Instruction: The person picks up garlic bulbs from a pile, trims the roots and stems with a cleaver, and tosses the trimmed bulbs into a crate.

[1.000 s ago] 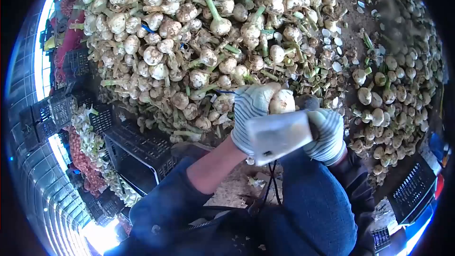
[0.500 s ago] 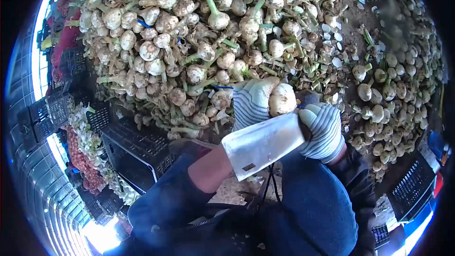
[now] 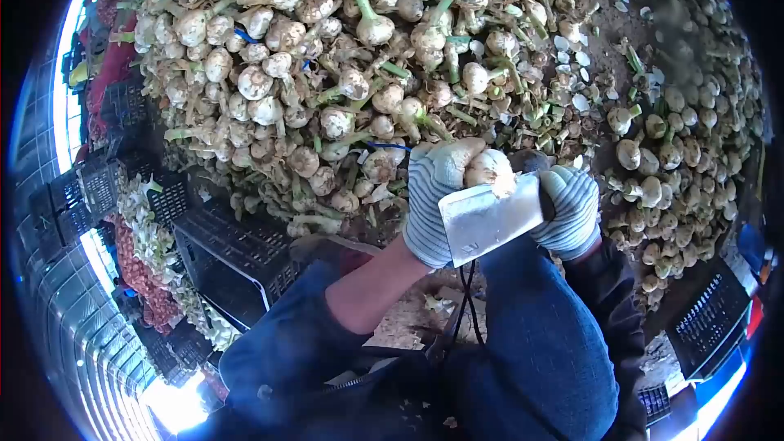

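My left hand (image 3: 430, 196), in a striped knit glove, is closed around a pale onion (image 3: 487, 167) with dirt on its skin. My right hand (image 3: 570, 208), gloved the same way, grips the handle of a wide-bladed cleaver (image 3: 490, 220). The blade's upper edge lies against the lower right side of the onion, where a pale cut flap shows. Just beyond my hands rises a large pile of onions (image 3: 257, 82), many with thick green stalk stubs.
Loose trimmings and round white slices (image 3: 572, 73) litter the ground ahead. More onions (image 3: 674, 188) form a second heap at right. Black crates (image 3: 233, 245) stand at left, another black crate (image 3: 710, 322) at lower right. Red net bags (image 3: 139, 265) lie far left.
The cleaver has moved up and to the right, its edge now against the onion. My left wrist, earlier behind the blade, is now visible. The onion has shifted slightly.
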A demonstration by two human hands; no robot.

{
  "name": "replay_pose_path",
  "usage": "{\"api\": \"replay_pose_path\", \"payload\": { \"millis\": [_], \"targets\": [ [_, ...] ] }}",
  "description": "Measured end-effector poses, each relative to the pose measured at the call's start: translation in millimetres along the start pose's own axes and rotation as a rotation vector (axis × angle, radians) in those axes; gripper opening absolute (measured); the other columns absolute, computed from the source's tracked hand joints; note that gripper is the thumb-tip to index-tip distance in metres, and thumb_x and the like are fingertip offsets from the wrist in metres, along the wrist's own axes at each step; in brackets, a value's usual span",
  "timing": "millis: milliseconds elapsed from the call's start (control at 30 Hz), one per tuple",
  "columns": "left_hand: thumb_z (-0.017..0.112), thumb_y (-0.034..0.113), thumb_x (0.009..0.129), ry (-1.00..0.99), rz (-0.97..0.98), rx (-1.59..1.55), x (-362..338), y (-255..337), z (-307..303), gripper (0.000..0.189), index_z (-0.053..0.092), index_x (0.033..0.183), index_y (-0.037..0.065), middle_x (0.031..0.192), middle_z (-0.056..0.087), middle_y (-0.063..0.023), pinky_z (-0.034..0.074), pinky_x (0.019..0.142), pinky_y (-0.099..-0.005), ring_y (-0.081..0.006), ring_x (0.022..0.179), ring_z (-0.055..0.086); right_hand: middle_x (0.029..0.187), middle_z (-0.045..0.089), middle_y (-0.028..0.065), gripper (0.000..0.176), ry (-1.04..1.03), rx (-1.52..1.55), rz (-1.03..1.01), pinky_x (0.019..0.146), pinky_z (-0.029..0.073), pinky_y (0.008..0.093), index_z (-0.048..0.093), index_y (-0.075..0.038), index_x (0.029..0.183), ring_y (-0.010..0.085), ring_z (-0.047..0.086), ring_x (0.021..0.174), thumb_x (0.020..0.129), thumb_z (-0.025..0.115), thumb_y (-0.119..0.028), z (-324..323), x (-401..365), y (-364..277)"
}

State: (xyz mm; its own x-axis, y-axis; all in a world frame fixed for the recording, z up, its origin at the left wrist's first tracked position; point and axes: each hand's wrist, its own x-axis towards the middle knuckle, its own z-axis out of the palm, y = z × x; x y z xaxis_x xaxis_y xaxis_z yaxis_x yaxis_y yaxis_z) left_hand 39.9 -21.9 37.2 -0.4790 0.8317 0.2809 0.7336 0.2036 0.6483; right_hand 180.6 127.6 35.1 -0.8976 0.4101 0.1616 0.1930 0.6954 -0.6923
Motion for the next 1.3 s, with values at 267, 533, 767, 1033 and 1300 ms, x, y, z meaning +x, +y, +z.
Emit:
{"api": "replay_pose_path", "payload": {
  "millis": [267,533,767,1033,1300],
  "targets": [
    [0.084,0.014,0.059,0.072,-0.039,-0.212,2,14,-5,0.072,0.045,0.118,0.002,0.107,0.054,-0.0137,0.047,0.085,-0.0385,-0.0264,0.096,0.056,0.069,0.062,0.0118,0.016,0.091,0.079,0.392,0.058,0.047,0.0303,0.062,-0.001,0.088,0.0168,0.056,0.063,0.072,0.063,-0.005,24,-42,76],
    [0.088,0.029,0.058,0.206,-0.021,0.025,15,1,-10,0.076,0.049,0.12,0.009,0.101,0.052,-0.0117,0.043,0.076,-0.0428,-0.0283,0.088,0.053,0.071,0.061,0.0014,0.011,0.139,0.423,0.647,0.058,0.044,0.0242,0.064,-0.001,0.088,0.0064,0.052,0.064,0.08,0.058,-0.002,37,-62,65],
    [0.071,-0.006,0.072,0.064,-0.824,-1.213,13,8,-25,0.075,0.032,0.133,0.008,0.118,0.054,-0.0126,0.055,0.084,-0.0324,-0.0243,0.108,0.06,0.066,0.058,0.0059,0.011,0.033,0.789,0.573,0.059,0.045,0.0261,0.064,-0.002,0.084,0.0129,0.056,0.061,0.074,0.061,-0.001,25,-8,-8],
    [0.063,-0.01,0.063,0.026,-0.644,-1.086,-10,-4,-6,0.077,0.033,0.133,0.005,0.119,0.057,-0.0128,0.039,0.104,-0.0393,-0.0238,0.113,0.055,0.057,0.055,0.0071,0.014,-0.023,0.737,0.436,0.05,0.042,0.0311,0.063,-0.001,0.085,0.0138,0.054,0.052,0.071,0.06,-0.002,17,21,-29],
    [0.066,-0.005,0.069,-0.177,-0.491,-1.052,-3,-9,-20,0.071,0.034,0.132,0.003,0.122,0.059,-0.0105,0.033,0.108,-0.0366,-0.0213,0.116,0.056,0.059,0.056,0.013,0.011,0.013,0.504,0.297,0.052,0.043,0.0351,0.064,-0.003,0.08,0.0282,0.057,0.052,0.069,0.065,-0.003,3,21,-36]
  ]
}}
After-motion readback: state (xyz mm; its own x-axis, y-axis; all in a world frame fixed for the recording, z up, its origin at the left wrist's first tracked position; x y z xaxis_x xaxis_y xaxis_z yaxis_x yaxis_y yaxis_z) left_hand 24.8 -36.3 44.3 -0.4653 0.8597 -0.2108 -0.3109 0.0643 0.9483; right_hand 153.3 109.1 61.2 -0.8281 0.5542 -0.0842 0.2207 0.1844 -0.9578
